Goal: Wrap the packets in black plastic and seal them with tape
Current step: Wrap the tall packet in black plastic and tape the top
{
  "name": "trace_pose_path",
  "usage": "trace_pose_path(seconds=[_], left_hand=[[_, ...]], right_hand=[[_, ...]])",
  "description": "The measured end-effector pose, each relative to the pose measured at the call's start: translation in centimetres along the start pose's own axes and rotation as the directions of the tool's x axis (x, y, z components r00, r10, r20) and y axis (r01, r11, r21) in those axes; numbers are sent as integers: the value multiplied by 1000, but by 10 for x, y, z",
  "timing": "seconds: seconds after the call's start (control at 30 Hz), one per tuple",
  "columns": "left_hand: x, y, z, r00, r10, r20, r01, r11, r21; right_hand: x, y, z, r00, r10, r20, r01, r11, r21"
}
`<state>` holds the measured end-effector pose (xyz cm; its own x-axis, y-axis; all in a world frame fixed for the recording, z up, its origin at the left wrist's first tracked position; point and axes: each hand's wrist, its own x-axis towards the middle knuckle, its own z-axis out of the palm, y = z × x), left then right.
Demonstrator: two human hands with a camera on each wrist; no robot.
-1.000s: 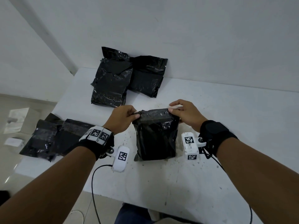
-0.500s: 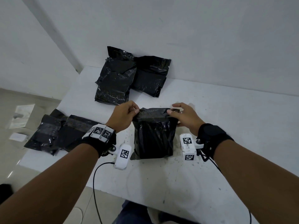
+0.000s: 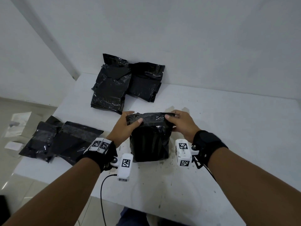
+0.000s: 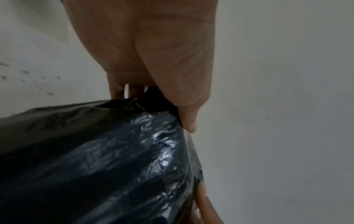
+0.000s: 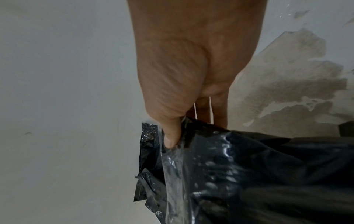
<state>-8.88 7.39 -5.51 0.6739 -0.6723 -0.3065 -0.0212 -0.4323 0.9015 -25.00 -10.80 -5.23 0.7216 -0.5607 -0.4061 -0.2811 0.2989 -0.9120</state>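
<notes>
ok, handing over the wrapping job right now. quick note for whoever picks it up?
Left hand: pinches the top left corner of the black-wrapped packet.
Right hand: pinches its top right corner; clear tape lies over that end.
The packet lies mid-table. Two wrapped packets lie at the back by the wall; a pile of black plastic with tape strips sits at the left edge.
Done: packet wrapped, tape partly on.
Left: press the tape down, set the packet aside. No tape roll in view.

Black wrist straps carry white camera blocks with square black-and-white markers, cables trailing
</notes>
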Motion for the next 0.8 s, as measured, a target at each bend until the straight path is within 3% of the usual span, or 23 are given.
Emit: trace_pose_path(seconds=[0.07,0.1,0.17,0.23,0.27,0.33,0.43,0.5,0.6,0.7,0.8], left_hand=[[0,2,6,997,20,-76,-20,1000,1],[0,2,8,994,29,-105,-27,1000,15],[1,3,12,991,47,-129,-41,998,50],[0,4,15,988,67,-138,-56,995,80],[0,5,16,987,74,-145,-62,994,88],[-1,6,19,984,84,-157,-70,993,95],[-2,10,23,984,84,-155,-71,993,91],[-2,12,23,986,85,-146,-70,992,103],[-1,13,22,989,80,-124,-67,992,109],[0,7,19,992,63,-106,-53,994,94],[1,3,16,993,51,-111,-45,998,50]], right_hand=[[1,3,-2,984,-29,-175,3,989,-145],[1,5,-3,950,-92,-298,11,965,-262],[-2,7,-5,832,-285,-476,36,884,-467],[-5,7,-4,728,-450,-517,65,797,-601],[-6,7,-3,703,-498,-508,77,763,-642],[-6,4,0,722,-506,-472,63,727,-684],[2,4,4,832,-333,-445,-61,741,-669],[9,8,3,880,-202,-430,-74,835,-545],[14,13,3,913,-43,-407,-67,966,-252],[13,12,4,928,68,-367,-104,991,-79],[7,4,4,955,80,-285,-67,996,53]])
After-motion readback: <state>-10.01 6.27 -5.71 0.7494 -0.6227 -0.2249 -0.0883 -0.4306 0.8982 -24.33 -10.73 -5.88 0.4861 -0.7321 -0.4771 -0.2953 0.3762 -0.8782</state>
